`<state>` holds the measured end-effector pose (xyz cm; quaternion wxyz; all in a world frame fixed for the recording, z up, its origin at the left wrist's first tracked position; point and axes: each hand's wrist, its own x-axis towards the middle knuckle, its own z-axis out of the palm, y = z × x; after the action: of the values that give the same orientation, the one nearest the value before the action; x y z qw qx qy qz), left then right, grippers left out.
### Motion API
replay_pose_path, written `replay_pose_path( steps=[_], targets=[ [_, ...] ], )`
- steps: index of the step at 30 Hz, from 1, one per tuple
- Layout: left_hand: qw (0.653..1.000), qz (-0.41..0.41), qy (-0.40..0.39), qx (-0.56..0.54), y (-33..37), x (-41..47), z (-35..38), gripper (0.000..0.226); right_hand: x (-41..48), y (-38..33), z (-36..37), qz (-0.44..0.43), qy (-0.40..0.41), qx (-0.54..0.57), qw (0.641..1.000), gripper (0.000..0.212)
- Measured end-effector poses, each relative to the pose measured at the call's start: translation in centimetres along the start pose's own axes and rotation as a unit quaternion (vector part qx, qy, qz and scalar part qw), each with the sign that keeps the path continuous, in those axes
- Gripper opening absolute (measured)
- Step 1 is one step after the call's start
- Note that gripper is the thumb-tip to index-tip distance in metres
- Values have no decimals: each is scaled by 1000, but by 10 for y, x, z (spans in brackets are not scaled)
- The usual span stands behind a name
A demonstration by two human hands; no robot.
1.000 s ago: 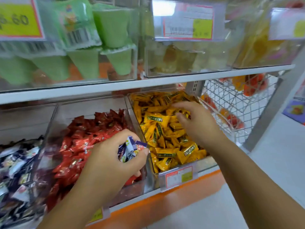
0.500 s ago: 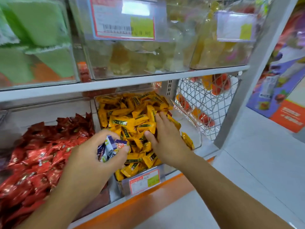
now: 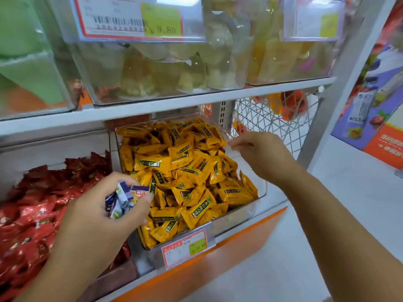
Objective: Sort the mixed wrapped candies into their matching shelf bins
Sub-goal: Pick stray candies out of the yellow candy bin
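My left hand (image 3: 91,223) grips a small bunch of purple-and-white wrapped candies (image 3: 122,200) over the gap between two clear bins on the lower shelf. The right bin (image 3: 250,212) is heaped with yellow wrapped candies (image 3: 185,171). The left bin holds red wrapped candies (image 3: 32,210). My right hand (image 3: 263,156) is at the yellow bin's far right rim, with its fingers curled toward the clear wall. Its fingertips are blurred, and whether they pinch anything does not show.
The upper shelf (image 3: 174,101) carries clear bins of green, pale and yellow sweets with price tags (image 3: 130,18) on their fronts. A wire basket (image 3: 272,120) with orange and red items stands right of the yellow bin. A grey upright post (image 3: 340,83) and white floor lie to the right.
My right hand has lifted off the yellow candies and moved right to the bin's rim. The view has shifted closer and to the right. My left hand keeps the purple candies.
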<state>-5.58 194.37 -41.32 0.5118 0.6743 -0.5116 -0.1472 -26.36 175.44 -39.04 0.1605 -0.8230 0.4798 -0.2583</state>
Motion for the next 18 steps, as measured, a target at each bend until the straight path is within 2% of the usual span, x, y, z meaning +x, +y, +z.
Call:
replay_pose_path(
  steps=[5,9,14,18],
  targets=[
    [1000,3,-1,-1,0,1,0,26,18,-5,51,-12,-95,-57,994,40],
    [1000,-5,-13,8,4,-1,-2,16,21,-10,53,-30,-163,-88,982,50],
    [1000,-13,-27,1,5,-2,-7,14,32,-4,76,-45,-119,-116,985,42],
    [999,-13,-27,-18,4,-1,-7,2,27,-3,70,-35,-83,-11,996,24]
  ],
)
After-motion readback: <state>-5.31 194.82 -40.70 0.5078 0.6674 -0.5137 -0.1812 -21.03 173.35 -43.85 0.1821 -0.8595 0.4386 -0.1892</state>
